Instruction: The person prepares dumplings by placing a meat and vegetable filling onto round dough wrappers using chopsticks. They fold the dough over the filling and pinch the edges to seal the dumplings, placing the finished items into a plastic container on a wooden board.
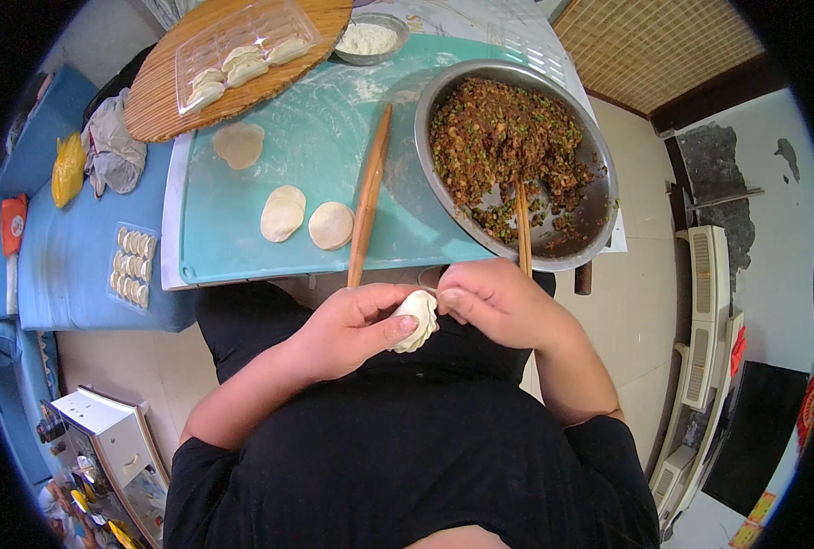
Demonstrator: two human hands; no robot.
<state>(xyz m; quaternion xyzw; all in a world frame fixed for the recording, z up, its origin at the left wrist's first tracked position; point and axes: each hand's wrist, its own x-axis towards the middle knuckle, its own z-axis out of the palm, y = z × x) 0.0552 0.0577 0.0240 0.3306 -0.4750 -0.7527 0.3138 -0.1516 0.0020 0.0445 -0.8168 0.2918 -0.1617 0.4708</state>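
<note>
A dumpling [415, 322] with a row of pleats along its edge rests in my left hand [359, 326], the thumb lying across its side. My right hand [496, 302] pinches the unpleated end of its wrapper between thumb and fingers. Both hands are in front of my body, just off the table's near edge. Ahead of them a wooden rolling pin [370, 195] lies on the teal mat [297, 137]. Round dough wrappers [331, 225] lie left of the pin. To the right stands a steel bowl [602, 226] of minced filling [510, 130], with chopsticks [523, 223] leaning in it.
A wooden board [153, 103] at the far left bears a clear plastic tray [194, 58] with several dumplings. Behind the mat is a bowl of flour [368, 40]. Another filled dumpling tray [132, 266] sits on the blue sofa [71, 240].
</note>
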